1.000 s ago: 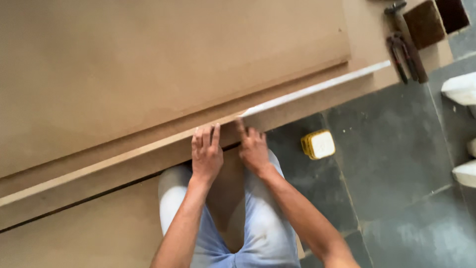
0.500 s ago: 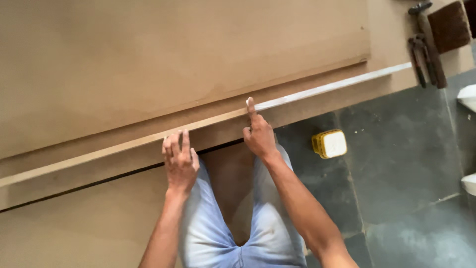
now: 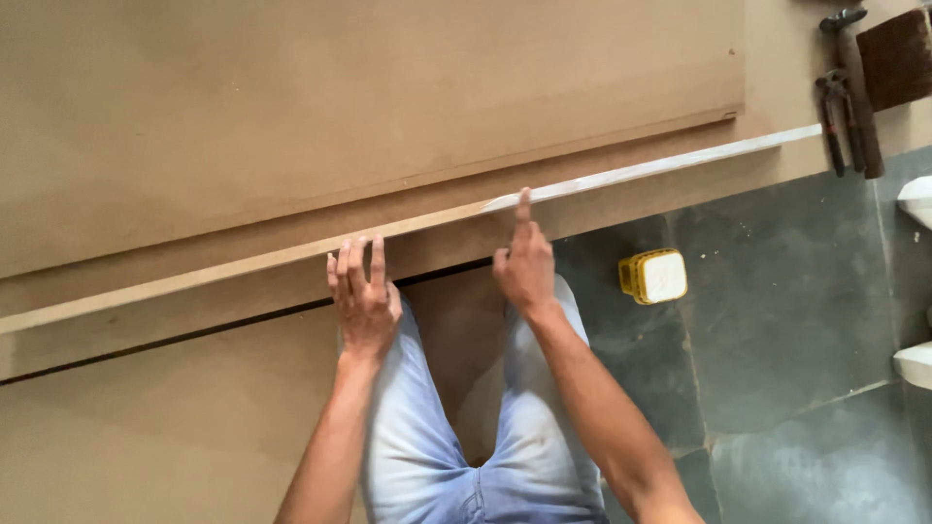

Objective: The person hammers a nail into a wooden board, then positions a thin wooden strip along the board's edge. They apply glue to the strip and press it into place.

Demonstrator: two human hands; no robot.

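A long thin wooden strip (image 3: 243, 260) lies along the edge of stacked brown boards (image 3: 340, 107); its right part (image 3: 660, 167) is white. My left hand (image 3: 361, 299) rests flat with its fingers apart, fingertips on the strip's brown part. My right hand (image 3: 525, 260) has its index finger stretched out, the tip touching the strip where the white part begins. Neither hand holds anything. My knees in light blue jeans (image 3: 427, 427) sit below the boards' edge.
A small yellow and white box (image 3: 656, 277) lies on the grey tiled floor (image 3: 796, 320). A hammer (image 3: 854, 87) and pincers (image 3: 833, 116) lie on the board at the top right, beside a dark brown block (image 3: 898, 58). White objects (image 3: 917, 199) show at the right edge.
My left hand has slid left along the strip, away from the right hand. My right hand has stretched its index finger onto the strip. The view has shifted left.
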